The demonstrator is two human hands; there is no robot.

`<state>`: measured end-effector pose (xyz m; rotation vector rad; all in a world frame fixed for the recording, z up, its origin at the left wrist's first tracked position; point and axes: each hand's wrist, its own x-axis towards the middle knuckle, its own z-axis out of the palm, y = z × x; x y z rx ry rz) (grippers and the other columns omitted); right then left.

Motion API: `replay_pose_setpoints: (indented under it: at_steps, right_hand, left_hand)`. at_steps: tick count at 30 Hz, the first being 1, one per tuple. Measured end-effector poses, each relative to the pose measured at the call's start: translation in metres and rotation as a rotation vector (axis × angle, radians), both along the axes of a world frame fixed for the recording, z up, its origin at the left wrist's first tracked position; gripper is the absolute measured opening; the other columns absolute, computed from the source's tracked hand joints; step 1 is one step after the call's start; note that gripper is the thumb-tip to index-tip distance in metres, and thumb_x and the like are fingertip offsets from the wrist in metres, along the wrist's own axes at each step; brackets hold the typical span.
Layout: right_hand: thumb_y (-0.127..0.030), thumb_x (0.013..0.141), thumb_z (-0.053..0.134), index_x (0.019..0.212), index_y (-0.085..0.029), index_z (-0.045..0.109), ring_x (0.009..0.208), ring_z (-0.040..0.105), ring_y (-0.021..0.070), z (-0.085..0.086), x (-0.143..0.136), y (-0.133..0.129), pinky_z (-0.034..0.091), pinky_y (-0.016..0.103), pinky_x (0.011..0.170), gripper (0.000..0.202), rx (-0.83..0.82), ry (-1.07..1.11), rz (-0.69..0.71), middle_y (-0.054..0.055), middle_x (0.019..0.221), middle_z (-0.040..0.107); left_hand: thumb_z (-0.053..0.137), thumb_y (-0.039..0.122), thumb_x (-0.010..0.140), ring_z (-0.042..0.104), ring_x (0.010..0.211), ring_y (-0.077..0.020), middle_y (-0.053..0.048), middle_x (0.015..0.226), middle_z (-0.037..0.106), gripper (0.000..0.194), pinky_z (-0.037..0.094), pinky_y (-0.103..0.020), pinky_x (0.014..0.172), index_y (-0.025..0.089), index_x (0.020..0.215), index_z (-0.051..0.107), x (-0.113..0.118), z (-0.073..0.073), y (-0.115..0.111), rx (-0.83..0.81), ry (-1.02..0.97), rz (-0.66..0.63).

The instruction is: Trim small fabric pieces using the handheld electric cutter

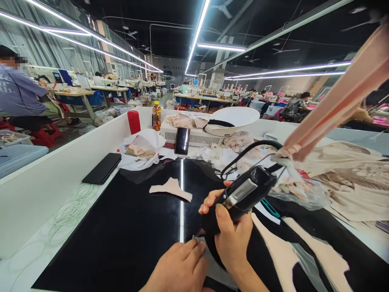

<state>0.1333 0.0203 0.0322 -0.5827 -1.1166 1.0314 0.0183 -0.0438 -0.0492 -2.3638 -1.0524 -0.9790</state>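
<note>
Bag point(129, 163) holds cloth point(140, 151); bottle point(156, 117), brown liquid point(157, 109). I see right hand point(232, 235) gripping tool point(258, 182), left hand point(182, 263) flattened on mesh point(215, 263).

A handheld electric tool point(243, 192), glossy black with a silver plate along its rounded body, is at about 5 o'clock from the centre of the view. It is held tilted, its lower end towards 8 o'clock and its cord end raised towards 2 o'clock; the black cord loops out from there. From the tool's body, a thin, see-through greyish piece of fabric point(217, 261) lies towards 7 o'clock on the black work surface point(121, 231), partly covered, its full outline hidden.
</note>
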Motion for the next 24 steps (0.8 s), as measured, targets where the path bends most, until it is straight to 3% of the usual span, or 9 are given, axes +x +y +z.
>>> replay_pose_setpoints:
  at_steps: [4,8,12,15,20,24]
  right_hand:
    - [-0.032,0.095,0.071,0.123,-0.029,0.052,0.065,0.064,0.0129,0.002,0.0,0.001,0.055,0.029,0.064,0.035,-0.005,-0.009,0.002,-0.005,0.084,0.066]
    - [-0.034,0.09,0.076,0.115,-0.029,0.054,0.07,0.067,0.0142,0.016,0.012,-0.002,0.06,0.033,0.072,0.034,0.01,-0.055,-0.016,-0.004,0.083,0.069]
    - [-0.032,0.085,0.081,0.103,-0.029,0.062,0.077,0.071,0.0163,0.036,0.035,-0.008,0.06,0.03,0.07,0.027,0.077,-0.216,-0.14,-0.001,0.092,0.073]
    - [-0.031,0.085,0.082,0.105,-0.029,0.064,0.074,0.069,0.0168,0.044,0.052,-0.014,0.06,0.033,0.07,0.027,0.025,-0.237,-0.236,0.0,0.095,0.07]
    - [-0.026,0.082,0.084,0.118,-0.029,0.06,0.065,0.066,0.0168,0.037,0.071,-0.024,0.058,0.033,0.062,0.044,0.002,-0.229,-0.281,-0.001,0.088,0.068]
    - [-0.027,0.089,0.077,0.119,-0.03,0.058,0.066,0.067,0.0169,0.028,0.078,-0.033,0.059,0.034,0.063,0.035,0.012,-0.213,-0.256,-0.001,0.089,0.066]
  left_hand:
    - [0.029,0.065,0.107,0.073,0.097,-0.0166,-0.004,0.104,0.078,0.064,0.056,-0.027,0.073,0.016,0.088,0.065,0.0,-0.001,0.001,-0.012,0.014,0.002]
    - [0.038,0.064,0.106,0.073,0.1,-0.0186,-0.006,0.106,0.078,0.058,0.057,-0.028,0.078,0.016,0.092,0.066,-0.002,0.004,-0.002,-0.05,0.035,-0.011]
    - [0.053,0.064,0.101,0.071,0.108,-0.0211,-0.008,0.118,0.075,0.051,0.057,-0.03,0.086,0.015,0.106,0.065,-0.003,0.013,-0.008,-0.171,0.104,-0.016]
    - [0.056,0.065,0.098,0.069,0.111,-0.0228,-0.008,0.123,0.073,0.051,0.056,-0.032,0.087,0.017,0.115,0.064,-0.003,0.015,-0.012,-0.219,0.126,0.004]
    - [0.054,0.061,0.101,0.07,0.111,-0.0243,-0.009,0.123,0.073,0.045,0.057,-0.033,0.085,0.02,0.117,0.065,-0.003,0.016,-0.014,-0.197,0.119,0.007]
    - [0.046,0.052,0.108,0.071,0.112,-0.025,-0.011,0.124,0.073,0.042,0.057,-0.036,0.085,0.017,0.119,0.065,-0.006,0.023,-0.015,-0.211,0.178,-0.006]
